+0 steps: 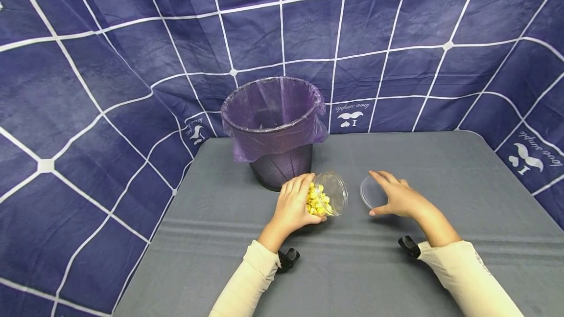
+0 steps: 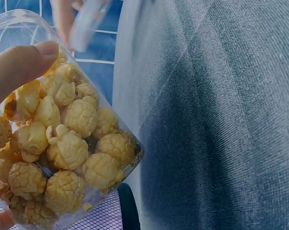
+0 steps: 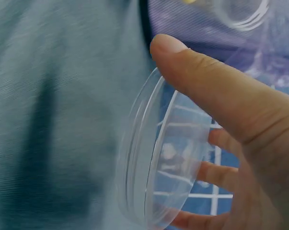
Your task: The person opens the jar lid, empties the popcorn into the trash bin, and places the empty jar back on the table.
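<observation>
My left hand [image 1: 293, 203] grips a clear plastic jar [image 1: 336, 192], which is tilted with its open mouth towards the right. Yellow popcorn [image 1: 318, 201] fills the jar's lower part; in the left wrist view the round caramel-coloured popcorn [image 2: 67, 148] shows through the wall, with my thumb across the jar. My right hand [image 1: 402, 197] holds a clear round lid [image 3: 154, 158] by its rim, between thumb and fingers. The lid is apart from the jar, a short way to its right.
A black mesh trash can [image 1: 282, 165] lined with a purple plastic bag [image 1: 275, 142] stands just behind my left hand. Grey cloth [image 1: 343, 268] covers the table. A blue curtain with white lines [image 1: 374, 28] hangs behind and at the sides.
</observation>
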The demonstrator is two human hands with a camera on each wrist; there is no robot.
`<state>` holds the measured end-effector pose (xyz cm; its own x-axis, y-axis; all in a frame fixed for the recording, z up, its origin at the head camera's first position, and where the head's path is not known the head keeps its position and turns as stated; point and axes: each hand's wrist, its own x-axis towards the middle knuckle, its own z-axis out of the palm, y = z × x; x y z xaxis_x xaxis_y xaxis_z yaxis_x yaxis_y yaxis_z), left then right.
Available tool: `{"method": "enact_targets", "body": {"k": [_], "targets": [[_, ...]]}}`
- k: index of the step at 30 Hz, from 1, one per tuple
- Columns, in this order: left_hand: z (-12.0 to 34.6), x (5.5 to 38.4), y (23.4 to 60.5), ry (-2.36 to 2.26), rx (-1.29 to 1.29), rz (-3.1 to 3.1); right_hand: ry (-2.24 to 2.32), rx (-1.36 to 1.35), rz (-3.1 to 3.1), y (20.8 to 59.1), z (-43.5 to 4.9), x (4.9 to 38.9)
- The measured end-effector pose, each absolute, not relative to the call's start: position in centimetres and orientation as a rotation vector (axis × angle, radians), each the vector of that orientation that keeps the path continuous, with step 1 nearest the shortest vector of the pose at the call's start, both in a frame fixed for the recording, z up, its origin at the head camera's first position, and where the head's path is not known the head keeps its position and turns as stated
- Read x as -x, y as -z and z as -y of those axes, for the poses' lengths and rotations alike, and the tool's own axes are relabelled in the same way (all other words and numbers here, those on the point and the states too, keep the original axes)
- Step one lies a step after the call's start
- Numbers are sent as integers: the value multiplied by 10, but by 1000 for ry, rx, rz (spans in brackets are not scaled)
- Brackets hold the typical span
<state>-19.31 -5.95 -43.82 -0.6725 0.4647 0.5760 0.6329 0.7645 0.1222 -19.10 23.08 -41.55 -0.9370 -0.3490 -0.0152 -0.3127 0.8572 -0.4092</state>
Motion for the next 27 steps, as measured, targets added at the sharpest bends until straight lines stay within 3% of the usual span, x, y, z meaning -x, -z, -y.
{"method": "enact_targets", "body": {"k": [15,20,27], "targets": [[61,191,440,410,813,2439,542,394,-2857,455,-233,193],[63,192,439,405,799,2456,555,404,-2850,448,-232,198],[64,190,440,405,789,2460,763,667,-3072,419,-222,220]]}}
